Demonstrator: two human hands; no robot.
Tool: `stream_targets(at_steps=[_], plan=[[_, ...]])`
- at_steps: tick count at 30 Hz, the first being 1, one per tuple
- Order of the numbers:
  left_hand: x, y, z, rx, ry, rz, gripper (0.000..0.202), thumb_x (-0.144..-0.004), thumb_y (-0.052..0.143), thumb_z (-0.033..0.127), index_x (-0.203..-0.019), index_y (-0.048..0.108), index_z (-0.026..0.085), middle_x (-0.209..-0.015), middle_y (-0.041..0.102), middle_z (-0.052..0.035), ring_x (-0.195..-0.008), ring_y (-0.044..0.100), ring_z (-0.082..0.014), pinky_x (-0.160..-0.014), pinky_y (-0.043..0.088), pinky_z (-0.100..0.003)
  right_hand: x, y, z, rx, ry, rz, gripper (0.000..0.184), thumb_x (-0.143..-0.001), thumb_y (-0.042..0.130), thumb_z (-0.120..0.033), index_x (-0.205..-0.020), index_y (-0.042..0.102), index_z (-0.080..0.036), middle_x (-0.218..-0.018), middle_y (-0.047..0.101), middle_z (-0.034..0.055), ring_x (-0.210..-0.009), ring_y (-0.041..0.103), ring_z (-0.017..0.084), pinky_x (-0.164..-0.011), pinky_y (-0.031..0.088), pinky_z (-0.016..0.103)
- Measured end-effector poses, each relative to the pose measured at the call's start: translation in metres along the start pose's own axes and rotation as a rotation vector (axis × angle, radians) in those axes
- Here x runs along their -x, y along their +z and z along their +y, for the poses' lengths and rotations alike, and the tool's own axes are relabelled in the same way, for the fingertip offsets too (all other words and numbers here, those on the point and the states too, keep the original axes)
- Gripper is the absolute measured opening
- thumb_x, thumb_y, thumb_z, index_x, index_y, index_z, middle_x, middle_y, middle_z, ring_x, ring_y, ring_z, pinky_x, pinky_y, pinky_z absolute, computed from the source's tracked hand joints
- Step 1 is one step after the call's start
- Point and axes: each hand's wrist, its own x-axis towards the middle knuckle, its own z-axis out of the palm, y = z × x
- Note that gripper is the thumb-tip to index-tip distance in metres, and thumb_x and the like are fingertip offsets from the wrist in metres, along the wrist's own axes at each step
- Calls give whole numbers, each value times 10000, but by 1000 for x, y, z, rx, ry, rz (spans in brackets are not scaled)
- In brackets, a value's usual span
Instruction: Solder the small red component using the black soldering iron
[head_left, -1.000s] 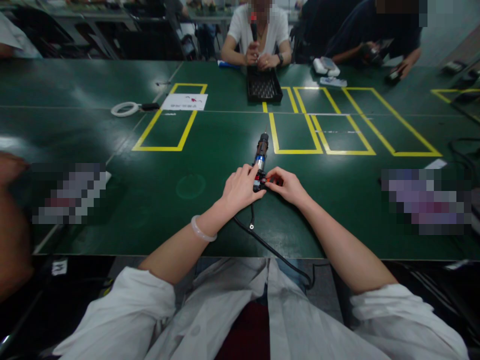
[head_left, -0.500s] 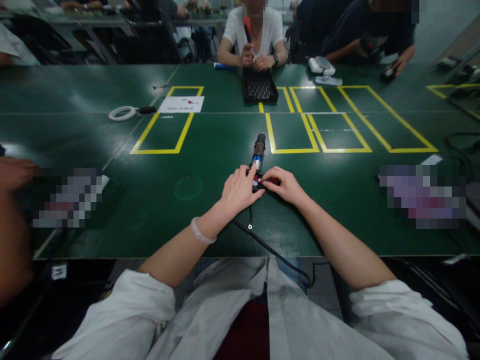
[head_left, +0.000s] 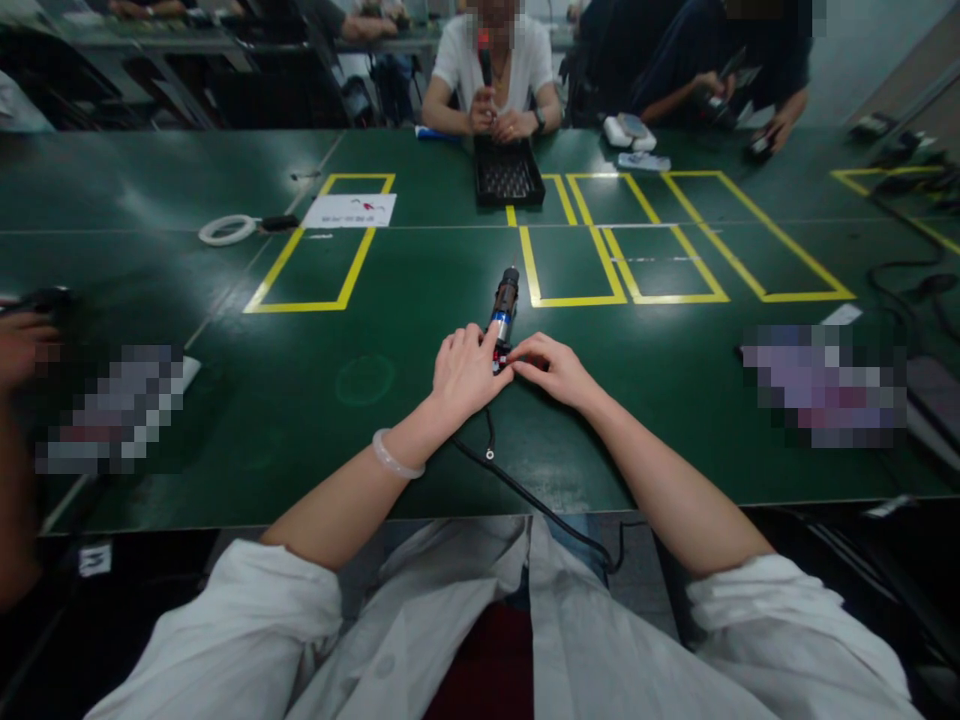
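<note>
In front of me on the green table lies what looks like an electric screwdriver [head_left: 505,298], slim, with a black nose, a thin tip pointing away, a blue ring and a silver section. My left hand [head_left: 466,370] grips its rear part from the left, palm down. Small red and white parts show at the rear between my hands. My right hand [head_left: 553,366] is closed in a pinch beside them; whatever its fingertips hold is hidden. A black cable [head_left: 525,486] runs from under my left hand over the table edge. A short black lead ends in a ring terminal [head_left: 490,454].
Yellow tape outlines [head_left: 577,300] mark the table ahead. A black tray [head_left: 510,184] stands before a person across the table. A white paper [head_left: 350,210] and a white coiled cable [head_left: 227,230] lie to the left. Blurred-out items lie at both sides; a co-worker's hand [head_left: 28,350] is far left.
The whole view has shifted slightly. My left hand still covers the tool's rear. A dark red thing seen behind my right fingers earlier no longer shows, and those fingers sit closer to my left thumb.
</note>
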Motion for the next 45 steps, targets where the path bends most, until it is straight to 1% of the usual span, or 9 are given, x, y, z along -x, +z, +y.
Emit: stream_targets(at_steps=[7, 12, 18, 21, 25, 29, 34, 39, 45], plan=[[0, -3, -23, -57, 30, -8, 647, -915, 510, 513, -1461, 444, 172, -1136, 554, -162, -1054, 506, -326, -925, 378, -423, 0, -2, -2, 27, 55, 7, 146, -898, 601, -279, -974, 678, -181, -858, 600, 28, -675, 520, 127, -670, 458, 281], [-1, -7, -52, -94, -20, -55, 655, -922, 488, 527, -1484, 416, 198, -1200, 544, -166, -1087, 503, -330, -948, 371, -427, 0, -1, 0, 28, 64, 1, 133, -897, 588, -260, -951, 680, -181, -849, 612, 27, -677, 512, 126, -677, 450, 279], [0, -13, -112, -150, -133, -111, 707, -934, 409, 571, -1526, 361, 187, -1282, 510, -198, -1126, 502, -375, -927, 389, -450, 0, -1, 1, 29, 76, -8, 135, -895, 584, -255, -943, 686, -181, -842, 628, 30, -677, 514, 131, -679, 440, 279], [0, -17, -147, -166, -194, -126, 710, -933, 408, 583, -1515, 386, 177, -1301, 508, -209, -1139, 504, -386, -930, 395, -454, 0, 0, 1, 27, 77, -8, 139, -896, 585, -259, -945, 688, -180, -838, 631, 28, -687, 520, 133, -683, 435, 276], [-3, -22, -196, -178, -279, -142, 721, -932, 444, 579, -1499, 406, 135, -1292, 530, -216, -1097, 530, -352, -925, 409, -436, 1, 0, 2, 16, 77, -7, 141, -898, 586, -261, -943, 688, -175, -840, 637, 29, -693, 528, 134, -680, 430, 272], [-8, -27, -242, -198, -380, -218, 741, -916, 461, 611, -1490, 401, 145, -1332, 520, -220, -1069, 537, -329, -898, 430, -444, 0, 0, 3, 20, 83, -13, 140, -898, 584, -263, -942, 686, -178, -839, 646, 29, -691, 530, 136, -668, 426, 270], [-11, -30, -284, -204, -504, -255, 723, -918, 451, 598, -1493, 380, 165, -1365, 492, -202, -1098, 492, -307, -901, 423, -431, 0, 0, 1, 22, 94, -14, 151, -898, 577, -265, -944, 689, -176, -836, 650, 29, -698, 536, 138, -670, 423, 271], [-10, -34, -303, -183, -580, -245, 702, -931, 449, 558, -1493, 364, 147, -1350, 473, -184, -1089, 437, -286, -933, 393, -454, 1, 0, 0, 16, 103, -23, 152, -896, 578, -270, -941, 688, -175, -828, 654, 30, -695, 537, 139, -660, 419, 267], [3, -29, -292, -327, -519, -58, 624, -946, 410, 546, -1341, 477, 68, -1322, 498, -196, -1115, 470, -297, -930, 394, -407, 1, 0, -2, 15, 100, -33, 152, -892, 579, -259, -936, 689, -164, -822, 652, 30, -683, 536, 135, -659, 421, 266]])
